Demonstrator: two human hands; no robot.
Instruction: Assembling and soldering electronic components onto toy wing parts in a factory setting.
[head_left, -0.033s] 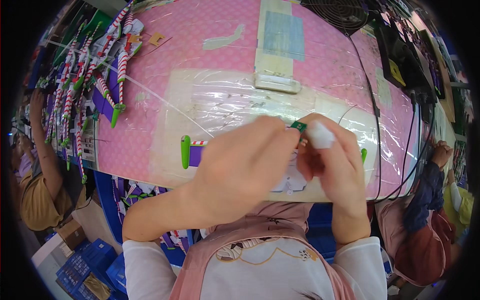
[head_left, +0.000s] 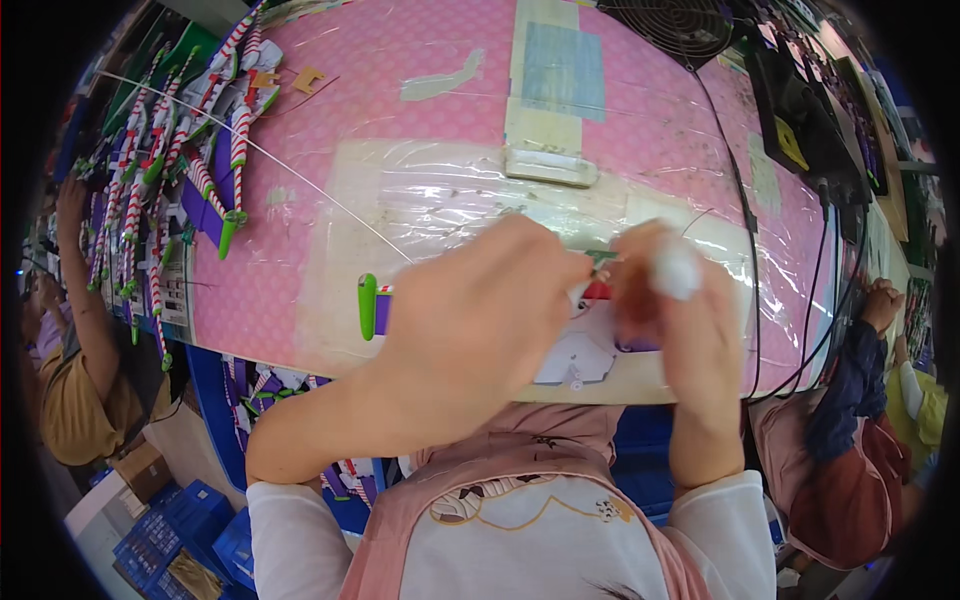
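My left hand (head_left: 490, 310) is closed at the middle of the table, its fingertips pinching the edge of a small green circuit board (head_left: 602, 256). My right hand (head_left: 665, 300) is up against the board's other side, its fingers curled but smeared by motion, so its grip cannot be made out. A white cover (head_left: 677, 272) wraps one of its fingertips. Below both hands lies a purple and white plastic toy part (head_left: 575, 357) with a green end piece (head_left: 367, 307) showing on the left. My hands hide much of that part.
Similar striped parts (head_left: 130, 220) are piled at the left, and more fill a blue bin (head_left: 215, 400) below the table edge. A black fan (head_left: 680, 25) stands at the back, with cables (head_left: 735, 170) running down the right. Other people sit on both sides.
My right hand has shifted slightly and blurred. The green board now shows flatter and lower between my fingers. More of the white area of the toy part beneath is uncovered.
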